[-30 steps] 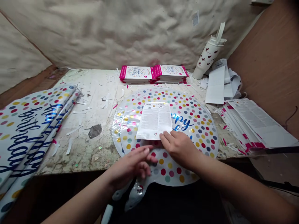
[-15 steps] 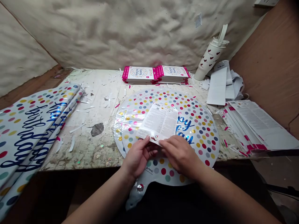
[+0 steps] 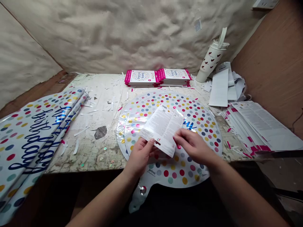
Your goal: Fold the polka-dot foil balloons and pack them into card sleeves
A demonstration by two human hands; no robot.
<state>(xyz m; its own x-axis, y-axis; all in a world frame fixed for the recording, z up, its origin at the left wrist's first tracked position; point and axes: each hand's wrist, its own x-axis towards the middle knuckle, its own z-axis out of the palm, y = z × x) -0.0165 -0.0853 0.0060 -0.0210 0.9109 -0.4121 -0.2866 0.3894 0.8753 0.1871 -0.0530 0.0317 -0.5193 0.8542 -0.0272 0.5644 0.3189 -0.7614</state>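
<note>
Beneath the left hand (image 3: 139, 157) and right hand (image 3: 194, 145) lies a foil balloon (image 3: 203, 132), its metallised film smooth and glossy, with crinkled, mirror-bright patches. Between the hands, the paper leaflet (image 3: 161, 129) is thin and matt. Beyond the hands, the worktop (image 3: 104, 91) looks rough, scuffed and worn, while the tumbler (image 3: 210, 58) to the far right has a smooth, faintly glossy plastic finish.

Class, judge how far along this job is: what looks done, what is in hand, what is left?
Done: two stacks of pink-edged packs at the back. In hand: a printed card, held by the left hand and right hand over a dotted foil balloon. Left, seemingly: the pile of folded balloons and stack of pink-edged sheets.
</note>
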